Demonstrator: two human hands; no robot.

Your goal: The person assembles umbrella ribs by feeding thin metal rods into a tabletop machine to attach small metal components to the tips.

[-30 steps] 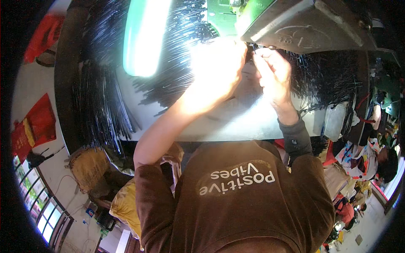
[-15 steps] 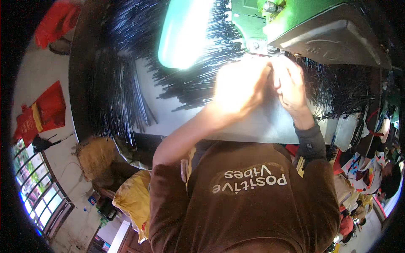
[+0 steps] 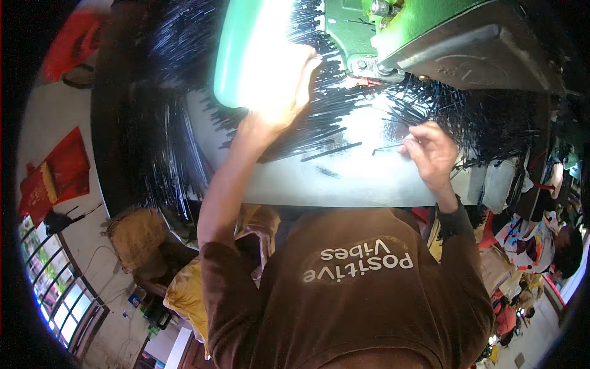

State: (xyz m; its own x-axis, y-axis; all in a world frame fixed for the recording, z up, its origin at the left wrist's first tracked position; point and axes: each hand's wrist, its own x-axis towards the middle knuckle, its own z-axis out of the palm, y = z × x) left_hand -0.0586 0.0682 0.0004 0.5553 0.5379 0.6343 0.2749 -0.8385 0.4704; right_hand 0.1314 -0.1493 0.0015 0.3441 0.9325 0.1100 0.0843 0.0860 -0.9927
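the green machine (image 3: pixel 349 38) is cut by the upper edge, so its top cannot be seen. to the left of the machine, the left hand (image 3: pixel 284 92) is over black strips (image 3: pixel 310 132), but glare from the lamp (image 3: pixel 227 64) washes out its fingers; i cannot tell if they are apart or holding something. on the person's side of the machine, slightly to the right, the right hand (image 3: pixel 432 155) has thumb and finger pressed together on a thin black rod (image 3: pixel 386 149); its gripped end is hidden.
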